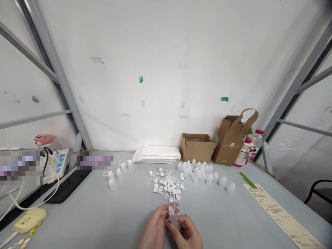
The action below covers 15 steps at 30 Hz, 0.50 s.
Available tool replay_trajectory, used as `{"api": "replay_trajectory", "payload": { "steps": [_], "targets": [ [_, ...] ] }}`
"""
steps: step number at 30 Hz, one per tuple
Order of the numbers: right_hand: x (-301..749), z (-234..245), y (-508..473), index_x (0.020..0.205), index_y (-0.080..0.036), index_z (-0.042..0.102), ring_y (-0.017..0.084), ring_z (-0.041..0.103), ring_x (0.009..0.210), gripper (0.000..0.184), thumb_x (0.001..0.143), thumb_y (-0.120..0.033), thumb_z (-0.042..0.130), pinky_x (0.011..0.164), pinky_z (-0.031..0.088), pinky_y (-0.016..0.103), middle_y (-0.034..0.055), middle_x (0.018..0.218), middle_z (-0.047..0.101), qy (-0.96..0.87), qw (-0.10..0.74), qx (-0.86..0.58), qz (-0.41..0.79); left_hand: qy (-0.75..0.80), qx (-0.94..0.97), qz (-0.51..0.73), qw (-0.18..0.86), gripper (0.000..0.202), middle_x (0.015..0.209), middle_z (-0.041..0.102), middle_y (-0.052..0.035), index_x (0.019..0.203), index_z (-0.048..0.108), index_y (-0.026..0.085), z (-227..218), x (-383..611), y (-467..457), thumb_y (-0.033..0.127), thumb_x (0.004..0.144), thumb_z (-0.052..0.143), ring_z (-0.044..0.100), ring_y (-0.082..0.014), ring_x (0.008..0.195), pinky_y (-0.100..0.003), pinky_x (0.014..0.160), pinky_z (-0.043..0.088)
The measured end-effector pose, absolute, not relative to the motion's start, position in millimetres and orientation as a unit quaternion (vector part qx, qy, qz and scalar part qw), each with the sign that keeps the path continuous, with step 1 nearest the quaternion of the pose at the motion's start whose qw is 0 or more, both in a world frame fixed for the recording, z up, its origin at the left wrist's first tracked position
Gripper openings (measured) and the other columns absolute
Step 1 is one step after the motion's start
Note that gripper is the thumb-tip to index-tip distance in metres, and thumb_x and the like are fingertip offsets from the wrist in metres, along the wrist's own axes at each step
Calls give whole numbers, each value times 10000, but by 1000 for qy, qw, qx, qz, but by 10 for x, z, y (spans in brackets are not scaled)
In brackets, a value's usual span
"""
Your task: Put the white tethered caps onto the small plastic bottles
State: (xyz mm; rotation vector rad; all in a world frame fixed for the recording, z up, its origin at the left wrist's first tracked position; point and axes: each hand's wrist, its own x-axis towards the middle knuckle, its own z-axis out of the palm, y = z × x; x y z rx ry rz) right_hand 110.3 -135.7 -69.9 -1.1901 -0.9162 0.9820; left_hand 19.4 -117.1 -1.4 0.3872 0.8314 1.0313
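A small translucent plastic squeeze bottle (pixel 173 220) stands slightly tilted between my two hands, with a white cap and a thin strap at its top. My right hand (pixel 187 232) grips the bottle's body between thumb and fingers. Around the bottle's upper part curl the fingers of my left hand (pixel 156 224), close to the cap and strap; some fingertips are hidden behind it. Just beyond the hands lies a loose pile of white caps with straps (pixel 167 185). Several uncapped bottles (pixel 202 174) stand or lie to the right of the pile. Several bottles fitted with caps (pixel 119 173) stand to the left.
At the back are a stack of white packets (pixel 157 154), a cardboard box (pixel 197 148) and a brown paper bag (pixel 228 143). A long printed paper strip (pixel 278 212) lies at right. Leftward are a power strip (pixel 55 166), cables and a yellow device (pixel 30 219).
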Motion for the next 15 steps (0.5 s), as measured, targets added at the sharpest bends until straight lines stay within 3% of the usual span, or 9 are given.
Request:
{"api": "replay_trajectory", "payload": {
  "steps": [10,15],
  "targets": [
    [1108,-682,-1369,595,-176,637,128,475,502,358,562,-526,706,499,364,205,-12,520,591,-393,625,-524,424,372,190,471,777,219,803,657,-78,774,655,116,-51,181,-1147,182,664,477,565,-200,859,-292,816,377],
    [1107,-639,-1377,586,-181,644,135,490,511,361,549,-532,715,507,377,211,-6,521,601,-393,625,-516,435,357,159,455,800,208,725,617,-50,797,638,125,-36,188,-1130,196,697,469,562,-167,742,-276,748,391]
  ]
}}
